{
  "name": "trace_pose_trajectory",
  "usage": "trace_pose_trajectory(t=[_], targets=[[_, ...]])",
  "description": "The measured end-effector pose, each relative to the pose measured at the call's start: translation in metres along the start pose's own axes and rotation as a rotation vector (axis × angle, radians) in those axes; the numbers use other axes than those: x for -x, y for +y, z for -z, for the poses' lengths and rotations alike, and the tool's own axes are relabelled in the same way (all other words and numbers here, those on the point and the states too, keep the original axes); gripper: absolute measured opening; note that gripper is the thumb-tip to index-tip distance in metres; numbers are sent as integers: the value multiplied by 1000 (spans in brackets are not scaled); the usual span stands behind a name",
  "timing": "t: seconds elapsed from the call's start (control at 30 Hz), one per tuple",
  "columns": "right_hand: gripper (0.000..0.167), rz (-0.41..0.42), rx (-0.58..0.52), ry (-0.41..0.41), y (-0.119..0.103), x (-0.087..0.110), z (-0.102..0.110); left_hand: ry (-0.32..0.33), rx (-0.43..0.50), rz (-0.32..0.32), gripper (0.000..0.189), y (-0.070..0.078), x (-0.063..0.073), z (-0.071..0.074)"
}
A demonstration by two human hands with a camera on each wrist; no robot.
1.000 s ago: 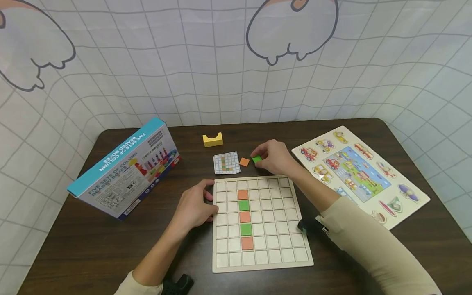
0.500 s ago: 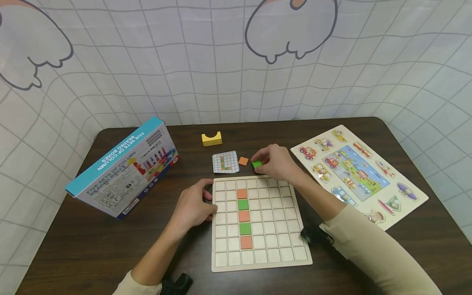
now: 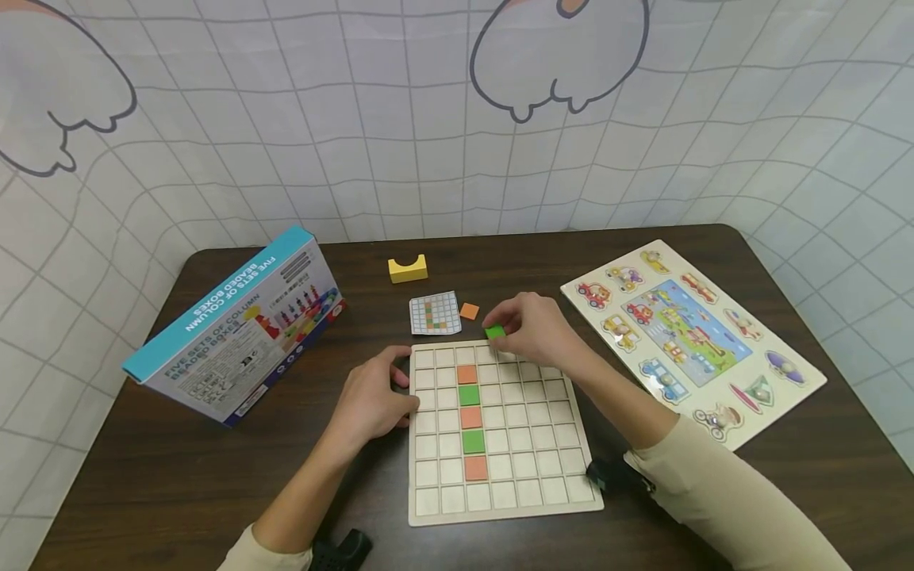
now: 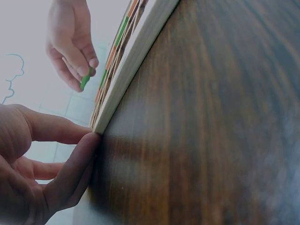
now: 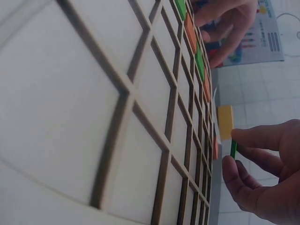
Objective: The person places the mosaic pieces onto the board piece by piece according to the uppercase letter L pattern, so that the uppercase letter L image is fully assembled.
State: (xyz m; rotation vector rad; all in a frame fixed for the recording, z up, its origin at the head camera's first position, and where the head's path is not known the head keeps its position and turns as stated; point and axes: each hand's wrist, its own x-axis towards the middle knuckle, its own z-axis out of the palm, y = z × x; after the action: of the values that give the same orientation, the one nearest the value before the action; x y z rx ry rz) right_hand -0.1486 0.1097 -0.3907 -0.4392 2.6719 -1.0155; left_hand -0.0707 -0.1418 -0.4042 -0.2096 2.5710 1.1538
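My right hand [image 3: 535, 327] pinches a green square tile [image 3: 495, 331] between thumb and fingertips, just over the far edge of a wooden grid board [image 3: 507, 519]. The right wrist view shows this tile [image 5: 234, 148] edge-on, raised above the board. At the board's left edge, my left hand [image 3: 374, 400] holds on with thumb and fingers; the left wrist view has their tips meeting at the board's edge [image 4: 117, 84]. One column of the board bears alternating orange tiles [image 3: 470, 417] and green tiles [image 3: 473, 441]. A loose orange tile [image 3: 469, 311] lies beyond it.
A small pattern card [image 3: 435, 314] lies past the board, with a yellow notched block [image 3: 408, 270] behind it. To the left stands a blue and white box [image 3: 243, 333]. A picture puzzle board [image 3: 685, 341] lies at the right, by my right forearm.
My right hand has moved toward me with the green tile, from beside the loose orange tile to the board's far edge. The left hand keeps its place on the board.
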Motion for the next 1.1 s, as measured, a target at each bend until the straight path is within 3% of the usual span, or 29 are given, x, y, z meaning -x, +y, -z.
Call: trace_pose_trajectory(t=[1.1], targets=[[19,31,-17,1,-12,51,-18,-12,0,14,74,1,-1,1]])
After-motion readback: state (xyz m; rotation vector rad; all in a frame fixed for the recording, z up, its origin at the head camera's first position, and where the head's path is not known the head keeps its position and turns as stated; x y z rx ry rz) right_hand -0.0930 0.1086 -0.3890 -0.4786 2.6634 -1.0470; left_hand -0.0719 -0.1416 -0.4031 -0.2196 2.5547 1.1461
